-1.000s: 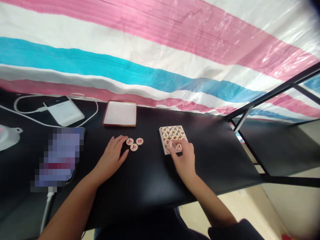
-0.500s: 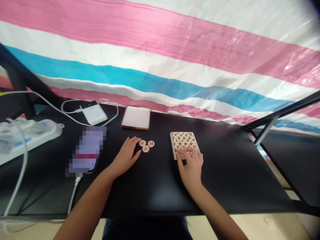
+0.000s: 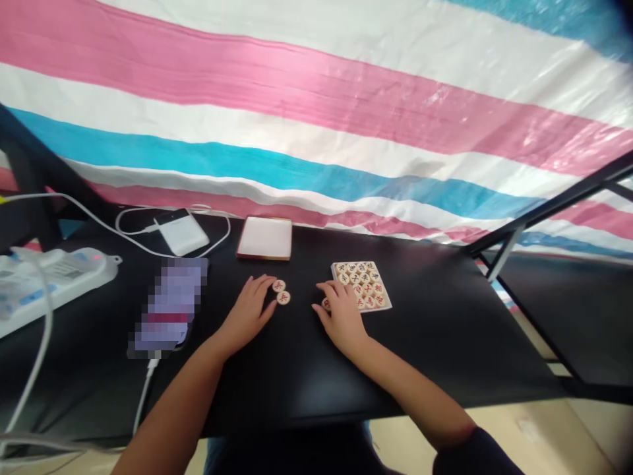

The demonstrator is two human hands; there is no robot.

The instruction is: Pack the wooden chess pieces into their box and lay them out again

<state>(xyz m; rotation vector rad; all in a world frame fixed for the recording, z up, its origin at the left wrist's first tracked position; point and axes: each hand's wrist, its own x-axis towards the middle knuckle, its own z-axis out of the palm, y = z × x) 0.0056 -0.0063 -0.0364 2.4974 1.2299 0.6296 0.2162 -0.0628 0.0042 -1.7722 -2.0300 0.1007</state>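
One first-person head-worn view, facing forward and down, close above a black table (image 3: 445, 330)

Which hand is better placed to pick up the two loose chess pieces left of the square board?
Probably the left hand: its fingertips are right beside the two pieces. The right hand sits farther away, at a third piece by the board.

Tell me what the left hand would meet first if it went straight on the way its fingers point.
Most likely the round wooden chess piece just past the fingers of the left hand, with a second chess piece close beside it. Depth is hard to judge here, so the fingers may already be almost touching it.
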